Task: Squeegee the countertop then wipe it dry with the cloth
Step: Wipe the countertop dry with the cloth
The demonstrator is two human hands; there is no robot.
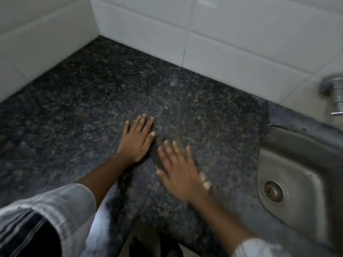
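The dark speckled granite countertop [92, 101] fills most of the view, running into a corner of white tiled wall. My left hand [137, 139] lies flat on the stone, palm down, fingers together and holding nothing. My right hand [179, 169] is just to its right, blurred by motion, fingers spread, palm toward the counter, empty, with a ring on one finger. No squeegee and no cloth are in view.
A steel sink [297, 175] with a round drain [273, 191] is set into the counter at the right. A metal tap [334, 91] juts from the white tiled wall [232, 39] above it. The counter's front edge [109, 217] runs under my forearms.
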